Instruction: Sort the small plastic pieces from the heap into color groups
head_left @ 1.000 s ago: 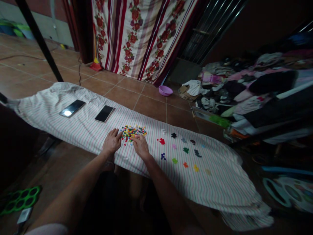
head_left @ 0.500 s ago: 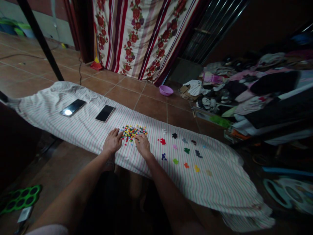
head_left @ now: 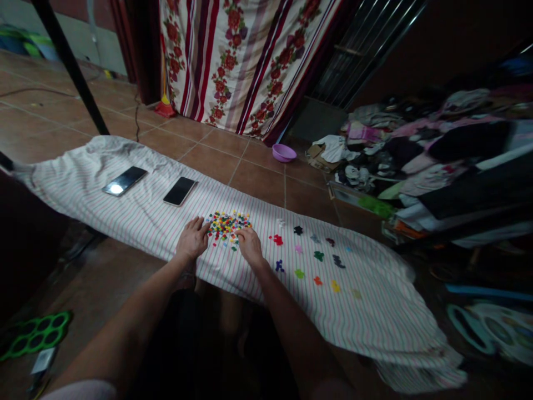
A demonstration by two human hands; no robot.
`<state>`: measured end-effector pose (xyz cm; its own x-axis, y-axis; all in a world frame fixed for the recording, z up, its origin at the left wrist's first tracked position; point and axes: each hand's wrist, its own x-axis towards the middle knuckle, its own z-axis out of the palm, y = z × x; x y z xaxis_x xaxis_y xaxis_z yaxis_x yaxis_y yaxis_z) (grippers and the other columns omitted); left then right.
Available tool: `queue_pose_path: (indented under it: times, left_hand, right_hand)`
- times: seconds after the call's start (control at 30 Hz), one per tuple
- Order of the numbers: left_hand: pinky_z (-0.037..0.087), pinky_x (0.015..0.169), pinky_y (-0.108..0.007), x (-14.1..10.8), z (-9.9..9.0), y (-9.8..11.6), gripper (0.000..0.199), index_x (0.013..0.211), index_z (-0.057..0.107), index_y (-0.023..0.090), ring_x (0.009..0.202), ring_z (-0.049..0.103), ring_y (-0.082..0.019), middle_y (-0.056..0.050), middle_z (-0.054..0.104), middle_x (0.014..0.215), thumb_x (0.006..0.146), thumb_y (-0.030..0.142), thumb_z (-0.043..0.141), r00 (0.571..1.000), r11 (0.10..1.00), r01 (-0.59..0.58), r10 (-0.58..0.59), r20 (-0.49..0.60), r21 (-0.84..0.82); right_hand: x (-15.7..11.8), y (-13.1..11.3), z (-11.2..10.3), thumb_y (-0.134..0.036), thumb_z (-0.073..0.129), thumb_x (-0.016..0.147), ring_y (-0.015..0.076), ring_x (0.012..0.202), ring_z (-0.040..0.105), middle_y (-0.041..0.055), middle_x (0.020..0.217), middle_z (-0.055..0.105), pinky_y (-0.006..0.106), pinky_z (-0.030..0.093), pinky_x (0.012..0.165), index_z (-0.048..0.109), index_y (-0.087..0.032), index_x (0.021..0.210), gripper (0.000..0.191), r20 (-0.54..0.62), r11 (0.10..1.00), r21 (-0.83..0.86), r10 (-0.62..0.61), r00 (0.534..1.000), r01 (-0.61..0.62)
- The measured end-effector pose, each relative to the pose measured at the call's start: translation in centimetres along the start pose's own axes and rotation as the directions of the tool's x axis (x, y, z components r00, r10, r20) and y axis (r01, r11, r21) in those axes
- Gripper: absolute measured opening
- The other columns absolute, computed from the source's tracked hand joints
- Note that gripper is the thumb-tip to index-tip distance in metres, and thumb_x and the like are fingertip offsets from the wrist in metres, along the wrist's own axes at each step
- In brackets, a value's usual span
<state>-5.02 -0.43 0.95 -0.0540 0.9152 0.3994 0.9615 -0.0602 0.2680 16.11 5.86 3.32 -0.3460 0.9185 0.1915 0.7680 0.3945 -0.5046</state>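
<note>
- One pile (head_left: 227,222) of mixed pieces, too many to count, is lying at the centre of the frame.
- Two hands are working there: your left hand (head_left: 192,238) is resting at its left edge, fingers slightly spread; your right hand (head_left: 250,244) is reaching its lower right edge, fingertips drawn together, but whether they are pinching a piece I cannot tell.
- Fourteen one-colour groups (head_left: 277,239) are sitting right of centre, in rows of five, four and five.
- Two phones (head_left: 180,191) are lying left of centre.
</note>
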Motion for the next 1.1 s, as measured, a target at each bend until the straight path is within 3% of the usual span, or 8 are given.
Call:
queue_pose_path:
  times: [0.47, 0.77, 1.1]
  left_hand:
    - [0.036, 0.111, -0.046, 0.1, -0.5, 0.2, 0.044, 0.125, 0.06, 0.014, 0.131, 0.045, -0.03, -0.017, 0.054, 0.137, 0.086, 0.022, 0.043, 0.999, 1.0, 0.002, -0.002, 0.052, 0.007]
    - [0.039, 0.109, -0.046, 0.1, -0.5, 0.1, 0.043, 0.125, 0.06, 0.018, 0.13, 0.047, -0.029, -0.013, 0.056, 0.135, 0.086, 0.021, 0.043, 1.0, 1.0, -0.008, 0.007, 0.022, 0.02]
    - [0.039, 0.109, -0.046, 0.1, -0.7, 0.2, 0.042, 0.124, 0.061, 0.016, 0.131, 0.046, -0.029, -0.015, 0.055, 0.136, 0.086, 0.021, 0.043, 0.999, 0.999, -0.021, 0.02, 0.029, 0.03]
  right_hand:
    - [-0.8, -1.4, 0.5, -0.018, 0.052, 0.09, 0.019, 0.102, 0.056, 0.0055, 0.101, 0.062, 0.032, 0.046, 0.093, 0.074, -0.026, 0.099, 0.025, 0.019, 0.995, 0.01, -0.096, 0.995, 0.096]
    - [-2.5, -4.8, 2.3, -0.027, 0.06, 0.09, 0.0191, 0.098, 0.053, 0.0047, 0.099, 0.06, 0.032, 0.045, 0.092, 0.072, -0.026, 0.099, 0.015, 0.064, 0.945, -0.006, -0.326, 0.943, 0.327]
    - [-3.0, -4.9, 3.0, -0.023, 0.058, 0.091, 0.0204, 0.097, 0.053, 0.0052, 0.098, 0.061, 0.033, 0.046, 0.087, 0.069, -0.024, 0.098, 0.012, 0.013, 0.947, -0.089, -0.309, 0.951, 0.309]
